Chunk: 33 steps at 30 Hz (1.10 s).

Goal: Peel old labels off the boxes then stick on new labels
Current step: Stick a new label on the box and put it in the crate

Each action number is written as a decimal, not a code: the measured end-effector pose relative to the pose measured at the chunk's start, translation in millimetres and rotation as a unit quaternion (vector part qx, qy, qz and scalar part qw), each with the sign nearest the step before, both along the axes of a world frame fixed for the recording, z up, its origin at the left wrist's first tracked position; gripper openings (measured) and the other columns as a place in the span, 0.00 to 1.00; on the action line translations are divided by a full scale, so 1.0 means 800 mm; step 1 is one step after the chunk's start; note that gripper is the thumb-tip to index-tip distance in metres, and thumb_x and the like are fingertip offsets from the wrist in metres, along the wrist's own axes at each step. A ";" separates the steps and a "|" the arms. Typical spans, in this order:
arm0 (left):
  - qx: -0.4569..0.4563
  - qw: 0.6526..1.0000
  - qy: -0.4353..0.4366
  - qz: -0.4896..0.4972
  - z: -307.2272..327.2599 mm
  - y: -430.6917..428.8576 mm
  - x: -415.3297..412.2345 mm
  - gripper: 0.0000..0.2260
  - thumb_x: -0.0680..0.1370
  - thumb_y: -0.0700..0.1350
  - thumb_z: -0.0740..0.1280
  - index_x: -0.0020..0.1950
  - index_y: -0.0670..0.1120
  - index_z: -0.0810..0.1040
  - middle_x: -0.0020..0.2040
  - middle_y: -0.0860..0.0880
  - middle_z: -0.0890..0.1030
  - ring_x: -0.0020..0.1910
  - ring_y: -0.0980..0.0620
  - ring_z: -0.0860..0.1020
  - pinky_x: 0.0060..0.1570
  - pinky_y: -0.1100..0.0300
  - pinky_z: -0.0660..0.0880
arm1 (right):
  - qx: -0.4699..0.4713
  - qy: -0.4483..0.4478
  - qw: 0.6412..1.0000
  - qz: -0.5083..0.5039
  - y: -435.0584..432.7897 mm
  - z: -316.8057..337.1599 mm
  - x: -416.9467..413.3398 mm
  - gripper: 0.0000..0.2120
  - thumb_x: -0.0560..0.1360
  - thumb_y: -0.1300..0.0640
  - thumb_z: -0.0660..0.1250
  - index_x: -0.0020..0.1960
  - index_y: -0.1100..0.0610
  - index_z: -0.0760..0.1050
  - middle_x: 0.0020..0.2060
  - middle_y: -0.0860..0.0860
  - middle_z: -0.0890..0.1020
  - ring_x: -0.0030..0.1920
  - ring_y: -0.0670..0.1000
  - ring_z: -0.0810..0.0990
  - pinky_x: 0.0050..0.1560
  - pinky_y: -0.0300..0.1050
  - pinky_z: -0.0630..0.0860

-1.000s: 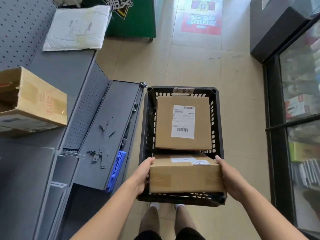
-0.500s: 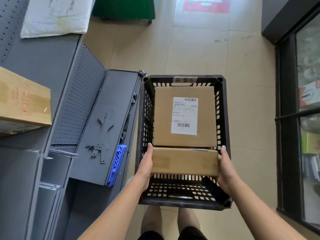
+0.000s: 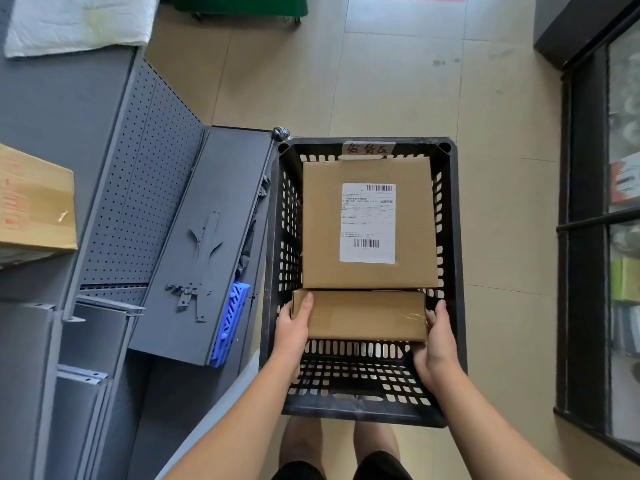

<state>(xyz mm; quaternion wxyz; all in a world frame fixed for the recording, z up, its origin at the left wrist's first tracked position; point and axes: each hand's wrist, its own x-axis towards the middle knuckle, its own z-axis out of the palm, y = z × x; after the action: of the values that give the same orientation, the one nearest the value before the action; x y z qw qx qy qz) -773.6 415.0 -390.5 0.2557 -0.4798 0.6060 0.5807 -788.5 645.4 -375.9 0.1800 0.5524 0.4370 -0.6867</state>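
A black slotted plastic crate (image 3: 453, 271) stands on the floor in front of me. Inside it, at the far end, lies a brown cardboard box (image 3: 322, 230) with a white shipping label (image 3: 367, 223) on top. A smaller brown box (image 3: 363, 317) sits low in the crate just in front of it, its plain taped side facing me. My left hand (image 3: 292, 327) grips its left end, thumb over the top edge. My right hand (image 3: 438, 337) grips its right end.
Grey metal shelving with pegboard panels (image 3: 138, 209) runs along the left, touching the crate. A blue plastic piece (image 3: 230, 323) leans beside the crate. Another cardboard box (image 3: 34, 206) and a white padded mailer (image 3: 79, 22) lie on the shelf. A glass-fronted cabinet (image 3: 616, 220) stands at right.
Both hands have lowered the smaller box into the crate, in front of the labelled box. Its labelled top has tipped away, out of view.
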 end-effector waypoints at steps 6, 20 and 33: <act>-0.034 0.999 0.014 -0.023 0.011 0.008 -0.015 0.44 0.73 0.71 0.65 0.81 0.49 0.59 0.77 0.46 0.68 0.74 0.46 0.67 0.74 0.46 0.63 | 0.019 0.000 1.000 -0.013 0.001 -0.014 -0.002 0.15 0.84 0.44 0.56 0.58 0.53 0.76 0.50 0.51 0.82 0.50 0.47 0.80 0.56 0.44 0.74; -0.066 0.993 0.059 -0.074 0.018 0.008 -0.011 0.33 0.82 0.61 0.62 0.81 0.48 0.59 0.77 0.47 0.67 0.75 0.48 0.66 0.70 0.54 0.62 | 0.035 -0.003 0.999 -0.017 -0.002 -0.006 -0.009 0.09 0.84 0.58 0.58 0.48 0.53 0.75 0.45 0.52 0.79 0.45 0.47 0.77 0.54 0.44 0.74; -0.067 0.994 0.051 -0.066 0.023 0.003 -0.013 0.33 0.81 0.62 0.63 0.81 0.49 0.59 0.77 0.48 0.67 0.75 0.48 0.66 0.71 0.52 0.63 | 0.093 -0.064 0.988 0.103 0.002 -0.017 -0.011 0.27 0.83 0.39 0.55 0.73 0.56 0.70 0.65 0.53 0.78 0.66 0.55 0.75 0.71 0.52 0.68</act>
<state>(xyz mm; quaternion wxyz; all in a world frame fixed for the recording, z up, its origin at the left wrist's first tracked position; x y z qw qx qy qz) -784.2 417.2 -372.3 0.2298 -0.4247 0.6863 0.5439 -796.9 647.1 -389.5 0.2254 0.5619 0.5407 -0.5841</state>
